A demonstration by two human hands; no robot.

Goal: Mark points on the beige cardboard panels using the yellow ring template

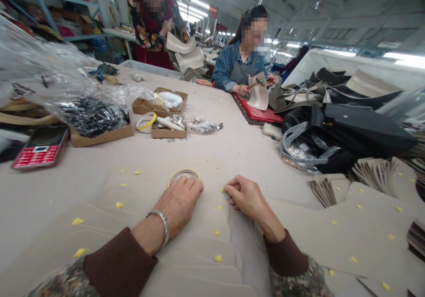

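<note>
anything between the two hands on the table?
Head view: between the left hand and right hand lie beige cut panels with small yellow stickers; nothing else.

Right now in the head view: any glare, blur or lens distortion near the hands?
Head view: even overhead light, soft shadows under the left hand and right hand, both sharp; glare on the plastic bag and ceiling lights; wide-angle bending at the table edges; co-workers' faces are blurred out.
</note>
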